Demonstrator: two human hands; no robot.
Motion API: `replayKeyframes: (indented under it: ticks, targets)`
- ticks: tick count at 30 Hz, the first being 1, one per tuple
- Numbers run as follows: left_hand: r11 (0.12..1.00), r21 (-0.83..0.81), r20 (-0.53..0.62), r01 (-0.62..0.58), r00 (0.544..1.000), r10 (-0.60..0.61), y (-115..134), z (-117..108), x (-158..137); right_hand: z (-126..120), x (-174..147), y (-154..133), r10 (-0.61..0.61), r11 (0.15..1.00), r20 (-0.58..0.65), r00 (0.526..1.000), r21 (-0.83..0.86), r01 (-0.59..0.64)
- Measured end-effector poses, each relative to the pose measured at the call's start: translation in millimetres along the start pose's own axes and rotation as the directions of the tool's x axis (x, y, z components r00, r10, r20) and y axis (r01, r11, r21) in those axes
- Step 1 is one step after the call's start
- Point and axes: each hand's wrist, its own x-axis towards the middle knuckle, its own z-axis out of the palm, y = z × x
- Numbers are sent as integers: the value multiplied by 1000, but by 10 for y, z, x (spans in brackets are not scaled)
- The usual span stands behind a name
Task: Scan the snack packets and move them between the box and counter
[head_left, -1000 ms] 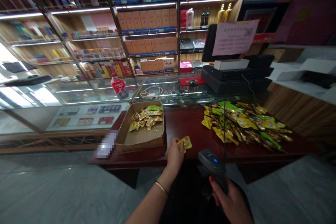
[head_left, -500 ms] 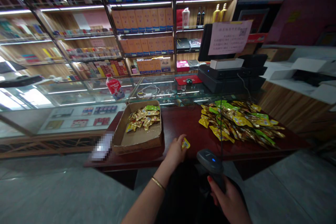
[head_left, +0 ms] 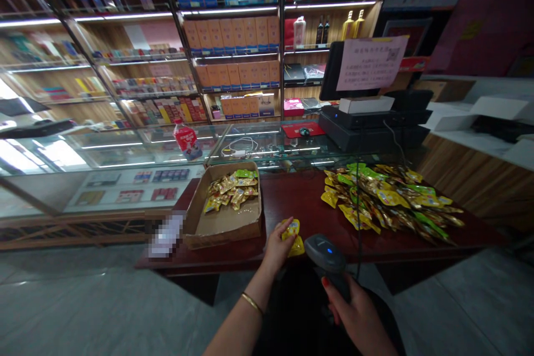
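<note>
1. On the dark red table [head_left: 277, 194]: cardboard box [head_left: 227, 237] left, heaped packets [head_left: 387, 196] right; pixelated object [head_left: 167, 236] beside box.
2. Thin black cable [head_left: 359, 228] hangs across front of heaped packets, partly blocking them.
3. Glass counter behind: red-labelled bottle [head_left: 187, 142], mouse [head_left: 305, 132] on red mat [head_left: 287, 130], monitor bearing pink paper [head_left: 371, 64].
4. Left hand [head_left: 278, 246]: thumb and fingers slightly parted, pinching yellow packet [head_left: 293, 227] near table's front edge, between box and scanner.
5. Right hand [head_left: 357, 311]: fingers curled round handle of scanner [head_left: 324, 253], blue light on top.
6. Counts: one scanner, one box, one mouse, two gold bottles [head_left: 353, 25] shelved; boxed packets [head_left: 233, 189] and heap overlap, uncountable.
</note>
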Motion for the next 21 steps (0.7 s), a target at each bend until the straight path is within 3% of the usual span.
replayKeyframes:
  ticks: [9, 15, 21]
  targets:
    - [994, 110, -20, 24, 1000, -22, 25, -4, -24, 45, 90, 51, -21, 1000, 17, 1000, -6, 21]
    - [1000, -2, -37, 9, 999, -9, 3, -3, 6, 64, 91, 49, -37, 999, 16, 999, 0, 37]
    - [994, -62, -23, 87, 996, -89, -18, -1, 50, 97, -31, -65, -101, 994, -45, 994, 39, 103]
